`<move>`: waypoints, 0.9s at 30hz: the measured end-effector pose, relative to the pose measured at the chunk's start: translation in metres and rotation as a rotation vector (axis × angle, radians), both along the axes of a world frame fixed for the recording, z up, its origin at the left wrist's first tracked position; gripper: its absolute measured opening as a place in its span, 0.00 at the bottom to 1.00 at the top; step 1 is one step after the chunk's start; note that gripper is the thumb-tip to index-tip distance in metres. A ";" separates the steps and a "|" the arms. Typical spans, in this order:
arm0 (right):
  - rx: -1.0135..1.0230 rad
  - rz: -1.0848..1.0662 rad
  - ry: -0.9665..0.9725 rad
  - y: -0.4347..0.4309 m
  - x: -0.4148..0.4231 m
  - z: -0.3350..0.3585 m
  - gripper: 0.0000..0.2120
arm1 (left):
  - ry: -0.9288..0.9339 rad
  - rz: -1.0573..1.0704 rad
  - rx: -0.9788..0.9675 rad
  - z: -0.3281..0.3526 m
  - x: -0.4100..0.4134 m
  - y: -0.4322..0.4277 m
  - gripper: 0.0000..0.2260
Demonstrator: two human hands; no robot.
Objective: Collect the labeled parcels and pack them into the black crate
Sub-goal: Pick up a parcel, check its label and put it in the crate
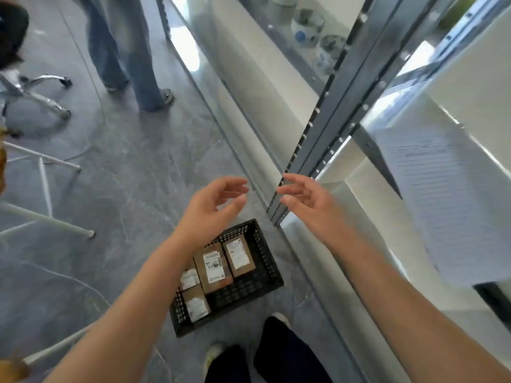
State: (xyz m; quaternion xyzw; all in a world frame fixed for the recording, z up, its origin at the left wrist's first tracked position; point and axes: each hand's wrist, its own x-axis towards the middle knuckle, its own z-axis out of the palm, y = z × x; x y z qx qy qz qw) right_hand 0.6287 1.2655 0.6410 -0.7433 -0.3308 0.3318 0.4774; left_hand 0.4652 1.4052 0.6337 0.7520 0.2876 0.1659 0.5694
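Observation:
The black crate stands on the grey floor by my feet. Several brown parcels with white labels lie flat inside it, such as one in the middle, one at the far right and one at the near left. The crate's near right corner holds nothing. My left hand hovers above the crate's far end, fingers apart and curled, holding nothing. My right hand is raised beside it, in front of the shelf post, also with nothing in it.
A grey metal shelving rack with white shelves fills the right side. A lined sheet of paper hangs on it. Ceramic jars sit on a far shelf. Another person's legs, a chair base and white table legs stand on the left.

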 end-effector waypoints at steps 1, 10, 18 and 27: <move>0.016 -0.027 -0.024 -0.007 0.002 0.023 0.17 | -0.019 -0.040 0.020 0.024 0.007 -0.003 0.12; 0.169 -0.446 -0.265 -0.132 -0.053 0.149 0.16 | -0.244 -0.503 0.129 0.151 0.042 -0.090 0.10; 0.216 -0.924 -0.309 -0.327 -0.161 0.182 0.16 | -0.344 -0.999 0.153 0.183 0.035 -0.277 0.11; 0.232 -1.427 -0.330 -0.556 -0.324 0.171 0.16 | -0.366 -1.480 0.075 0.194 -0.042 -0.543 0.11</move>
